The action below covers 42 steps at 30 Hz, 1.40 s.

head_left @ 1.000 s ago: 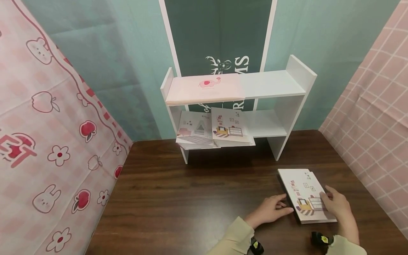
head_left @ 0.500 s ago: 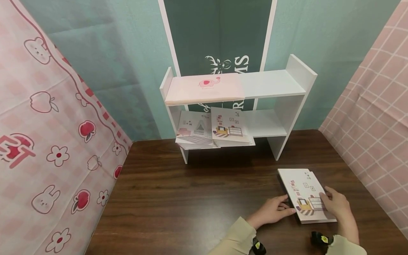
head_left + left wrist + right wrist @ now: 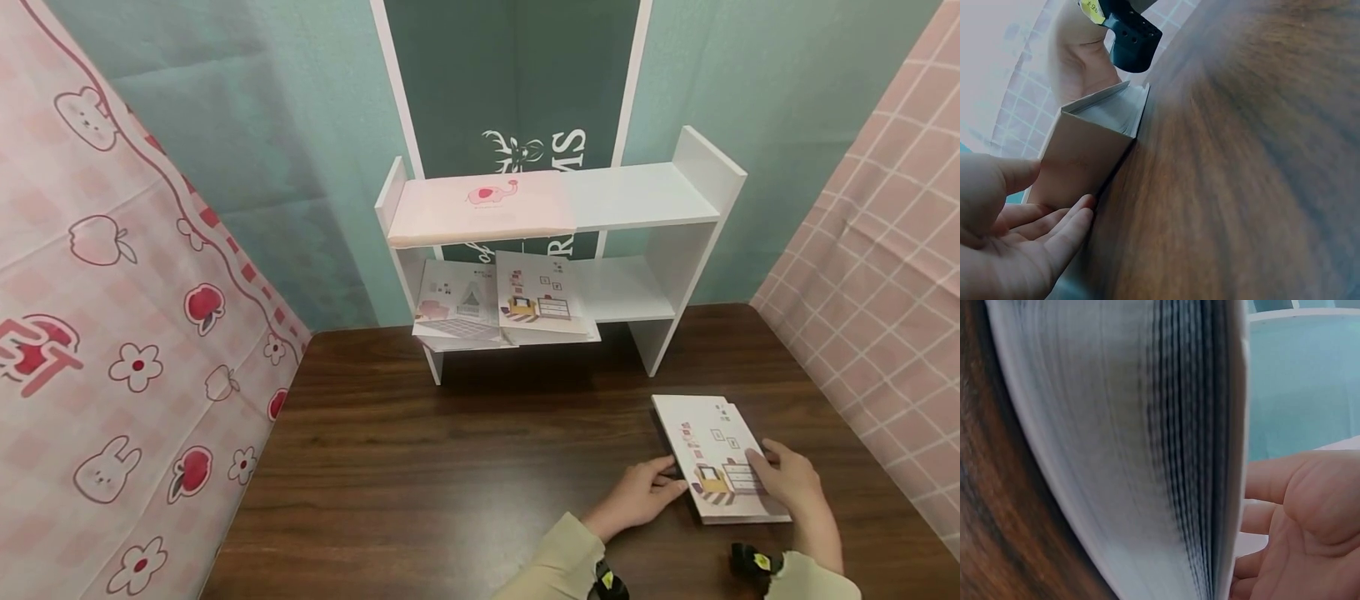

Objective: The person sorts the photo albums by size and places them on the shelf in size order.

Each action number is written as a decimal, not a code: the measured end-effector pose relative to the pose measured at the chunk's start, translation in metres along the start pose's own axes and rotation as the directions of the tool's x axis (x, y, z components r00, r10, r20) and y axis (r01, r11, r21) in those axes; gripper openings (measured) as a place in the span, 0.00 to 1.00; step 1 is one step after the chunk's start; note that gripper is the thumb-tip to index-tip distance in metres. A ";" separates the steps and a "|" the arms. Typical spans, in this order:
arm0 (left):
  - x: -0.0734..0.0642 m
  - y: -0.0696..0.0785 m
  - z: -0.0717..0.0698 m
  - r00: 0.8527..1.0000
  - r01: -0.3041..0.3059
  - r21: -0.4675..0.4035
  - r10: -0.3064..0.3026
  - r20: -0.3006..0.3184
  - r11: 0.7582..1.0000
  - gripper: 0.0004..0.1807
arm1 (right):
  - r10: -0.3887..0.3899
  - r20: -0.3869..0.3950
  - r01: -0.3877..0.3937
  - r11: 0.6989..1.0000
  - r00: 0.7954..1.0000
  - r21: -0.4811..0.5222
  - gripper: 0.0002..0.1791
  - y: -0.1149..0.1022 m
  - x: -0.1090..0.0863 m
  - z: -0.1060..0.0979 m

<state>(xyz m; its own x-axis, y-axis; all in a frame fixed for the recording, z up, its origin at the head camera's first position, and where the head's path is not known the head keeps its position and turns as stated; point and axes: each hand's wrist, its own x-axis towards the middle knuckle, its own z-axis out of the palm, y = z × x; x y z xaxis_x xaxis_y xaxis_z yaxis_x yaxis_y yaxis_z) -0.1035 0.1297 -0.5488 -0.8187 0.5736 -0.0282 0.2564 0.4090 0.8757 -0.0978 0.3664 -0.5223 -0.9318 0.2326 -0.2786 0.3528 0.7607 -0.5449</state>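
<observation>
A thick white hardcover book with a yellow armchair and a drawer chest drawn on its cover lies on the wooden table at the right. My right hand grips its right edge, thumb on the cover and fingers over the side. On the other side my left hand touches the spine. Its fingers stretch along the lower part of the spine, and the thumb sits at the upper edge. The right wrist view shows the page edges close up, slightly fanned between the covers.
Behind the book stands a white two-tier shelf. Books with similar covers lie on its lower tier, jutting past the front edge. A pink elephant-print cloth covers the left of the top. Patterned pink cloths flank the table.
My left hand first edged right to the spine. Since then the book and both hands have shifted very slightly left. The shelf and its books look the same.
</observation>
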 end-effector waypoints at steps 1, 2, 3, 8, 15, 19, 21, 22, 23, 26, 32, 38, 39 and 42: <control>0.000 0.000 0.000 1.000 -0.006 -0.006 0.005 -0.013 1.000 0.25 | 0.000 0.002 0.000 1.000 1.000 -0.002 0.36 -0.001 0.000 0.000; 0.000 0.000 0.001 1.000 -0.008 -0.010 0.008 -0.022 1.000 0.25 | -0.001 0.001 0.001 1.000 1.000 -0.007 0.36 -0.002 0.000 0.000; 0.000 0.000 0.001 0.999 -0.009 -0.021 0.008 -0.031 1.000 0.25 | -0.002 0.002 0.002 1.000 1.000 -0.012 0.36 -0.002 0.000 0.000; -0.001 0.001 0.004 0.998 0.013 -0.094 -0.020 -0.065 0.995 0.24 | 0.014 0.009 -0.014 1.000 1.000 -0.027 0.36 -0.005 0.001 0.002; -0.001 0.002 0.006 0.995 0.054 -0.204 -0.071 -0.074 0.977 0.24 | 0.045 0.022 -0.045 0.999 0.999 -0.016 0.37 -0.003 0.003 0.003; 0.000 0.002 0.007 0.992 0.078 -0.276 -0.103 -0.078 0.958 0.23 | 0.067 0.043 -0.068 0.998 0.997 0.004 0.38 -0.001 0.004 0.004; 0.000 0.001 0.008 0.990 0.077 -0.314 -0.110 -0.091 0.946 0.23 | 0.071 0.048 -0.072 0.997 0.996 0.014 0.38 0.000 0.005 0.004; 0.000 0.001 0.008 0.988 0.073 -0.330 -0.112 -0.101 0.941 0.22 | 0.070 0.050 -0.072 0.997 0.996 0.020 0.39 0.000 0.005 0.004; 0.000 0.000 0.009 0.987 0.069 -0.347 -0.114 -0.111 0.935 0.22 | 0.068 0.050 -0.070 0.997 0.996 0.026 0.39 0.000 0.005 0.004; -0.001 0.001 0.009 0.984 0.059 -0.395 -0.120 -0.130 0.917 0.22 | 0.057 0.054 -0.059 0.997 0.997 0.051 0.41 0.001 0.006 0.003; -0.001 0.003 0.010 0.980 0.063 -0.476 -0.146 -0.138 0.877 0.22 | 0.094 0.065 -0.100 0.990 0.993 0.101 0.41 -0.001 0.006 0.003; -0.002 0.004 0.011 0.975 0.065 -0.499 -0.162 -0.153 0.864 0.23 | 0.100 0.101 -0.112 0.987 0.990 0.118 0.43 -0.002 0.004 0.001; -0.002 0.005 0.012 0.974 0.070 -0.522 -0.172 -0.150 0.850 0.23 | 0.101 0.107 -0.114 0.986 0.989 0.121 0.43 -0.002 0.003 0.001; -0.001 0.005 0.014 0.970 0.081 -0.608 -0.201 -0.133 0.789 0.23 | 0.107 0.121 -0.124 0.982 0.987 0.140 0.44 0.000 0.002 0.000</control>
<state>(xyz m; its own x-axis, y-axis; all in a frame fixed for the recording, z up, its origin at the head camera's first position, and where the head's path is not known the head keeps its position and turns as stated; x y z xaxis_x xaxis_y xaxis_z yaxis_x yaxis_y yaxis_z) -0.0938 0.1411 -0.5509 -0.9143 0.3802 -0.1400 -0.1764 -0.0625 0.9823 -0.1000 0.3666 -0.5230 -0.8715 0.2374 -0.4290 0.4737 0.6338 -0.6115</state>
